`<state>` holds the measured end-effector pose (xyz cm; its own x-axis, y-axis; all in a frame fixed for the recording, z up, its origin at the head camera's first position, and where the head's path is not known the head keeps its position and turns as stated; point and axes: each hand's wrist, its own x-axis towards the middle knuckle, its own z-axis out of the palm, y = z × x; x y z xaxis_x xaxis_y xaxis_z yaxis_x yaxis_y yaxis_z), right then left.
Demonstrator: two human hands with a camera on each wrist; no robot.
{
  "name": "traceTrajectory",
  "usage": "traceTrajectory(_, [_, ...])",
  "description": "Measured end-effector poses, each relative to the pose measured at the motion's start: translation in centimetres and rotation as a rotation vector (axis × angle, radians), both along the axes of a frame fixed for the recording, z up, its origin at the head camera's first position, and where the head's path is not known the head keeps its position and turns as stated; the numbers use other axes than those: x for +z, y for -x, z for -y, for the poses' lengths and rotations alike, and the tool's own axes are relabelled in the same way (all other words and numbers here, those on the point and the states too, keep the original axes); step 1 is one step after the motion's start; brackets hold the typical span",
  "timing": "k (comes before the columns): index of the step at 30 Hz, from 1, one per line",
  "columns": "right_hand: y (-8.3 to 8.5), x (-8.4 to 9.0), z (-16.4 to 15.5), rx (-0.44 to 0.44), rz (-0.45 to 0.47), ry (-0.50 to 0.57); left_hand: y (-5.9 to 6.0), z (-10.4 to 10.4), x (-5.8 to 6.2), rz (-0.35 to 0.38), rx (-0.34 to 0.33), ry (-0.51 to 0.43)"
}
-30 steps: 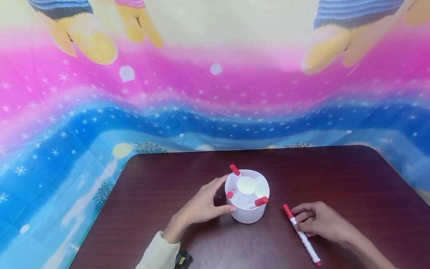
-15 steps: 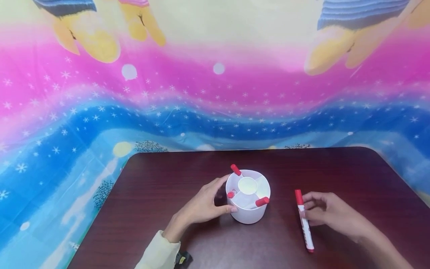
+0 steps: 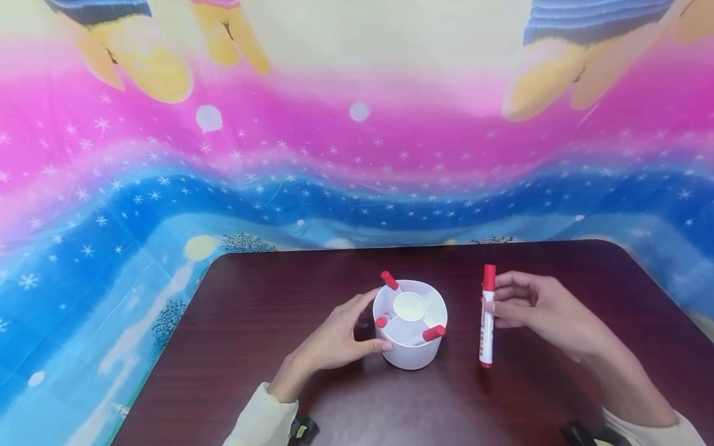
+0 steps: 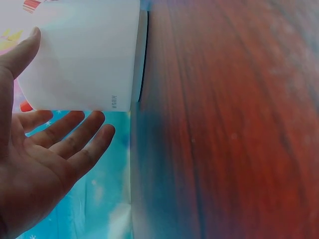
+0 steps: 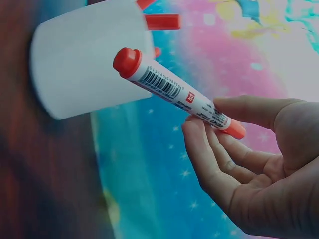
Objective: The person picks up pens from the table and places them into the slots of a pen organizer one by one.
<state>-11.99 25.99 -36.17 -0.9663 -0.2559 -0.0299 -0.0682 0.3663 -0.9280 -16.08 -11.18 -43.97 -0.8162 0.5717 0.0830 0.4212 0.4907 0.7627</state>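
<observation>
A round white pen holder (image 3: 411,356) with inner compartments and a central cup stands on the table. Three red-capped markers lean in it, such as the front one with its red cap (image 3: 434,333). My left hand (image 3: 334,337) holds the holder's left side, thumb in front and index finger behind; in the left wrist view the other fingers (image 4: 82,157) are loosely extended beside its wall. To the right, my right hand (image 3: 535,303) pinches a white marker (image 3: 487,322) with a red cap between thumb and fingers. This marker is nearly upright, cap up, apart from the holder.
The dark brown wooden table (image 3: 268,291) has rounded far corners. Behind it hangs a colourful cloth backdrop (image 3: 357,155) with snowflakes. Dark straps show at both wrists, one by the left sleeve (image 3: 262,418).
My right hand has lifted the marker from lying slanted on the table and moved it away from me, turning it nearly upright. The left hand and the pen holder have stayed in place.
</observation>
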Motion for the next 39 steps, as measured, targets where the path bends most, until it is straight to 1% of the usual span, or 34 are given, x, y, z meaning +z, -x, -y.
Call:
traceTrajectory(3, [0.6,0.7,0.6,-0.018,-0.028,0.034,0.0,0.0,0.0,0.011,0.0,-0.006])
traceTrajectory(6, [1.1,1.2,1.1,-0.041,-0.031,0.06,0.0,0.0,0.0,0.015,-0.002,-0.011])
traceTrajectory(10, [1.5,1.6,1.8,-0.071,-0.021,0.068,0.1,0.0,0.0,0.016,-0.002,-0.011])
traceTrajectory(17, [1.8,2.1,2.7,-0.089,-0.013,0.067,0.0,0.0,0.0,0.018,0.0,-0.01])
traceTrajectory(27, [1.9,1.5,3.2,-0.146,-0.029,0.073,0.0,-0.1,0.1,0.007,-0.001,0.007])
traceTrajectory(34, [1.9,1.1,3.5,-0.137,-0.026,0.092,0.0,-0.1,0.0,0.008,-0.007,-0.006])
traceTrajectory(39, [2.1,0.9,3.7,-0.13,-0.03,0.102,0.0,-0.1,0.0,0.01,0.002,0.005])
